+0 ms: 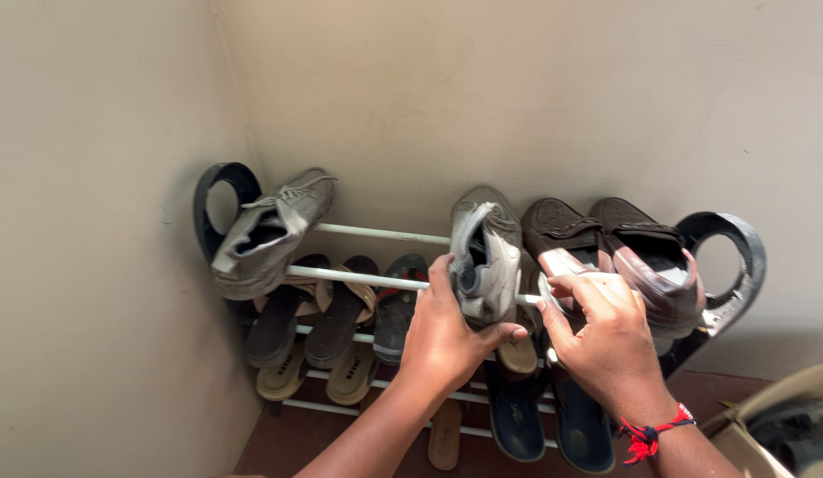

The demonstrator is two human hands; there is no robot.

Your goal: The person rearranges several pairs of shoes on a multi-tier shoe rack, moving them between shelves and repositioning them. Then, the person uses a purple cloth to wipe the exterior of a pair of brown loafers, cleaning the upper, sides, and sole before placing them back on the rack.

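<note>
My left hand (442, 336) grips the heel of a worn grey sneaker (486, 252) that stands toe-up on the top white rails of a shoe rack (376, 279). My right hand (606, 341), with a red thread band at the wrist, holds the heel of the nearer brown loafer (557, 235) right beside the sneaker. A second brown loafer (650, 257) lies to its right. The matching grey sneaker (270, 230) rests tilted at the rack's left end.
Dark sandals (340, 310) and beige slippers (283, 376) fill the lower rails, blue flip-flops (517, 416) at the bottom. The rack has black looped end frames (734, 257) and stands in a corner between beige walls. A beige object (783, 425) sits bottom right.
</note>
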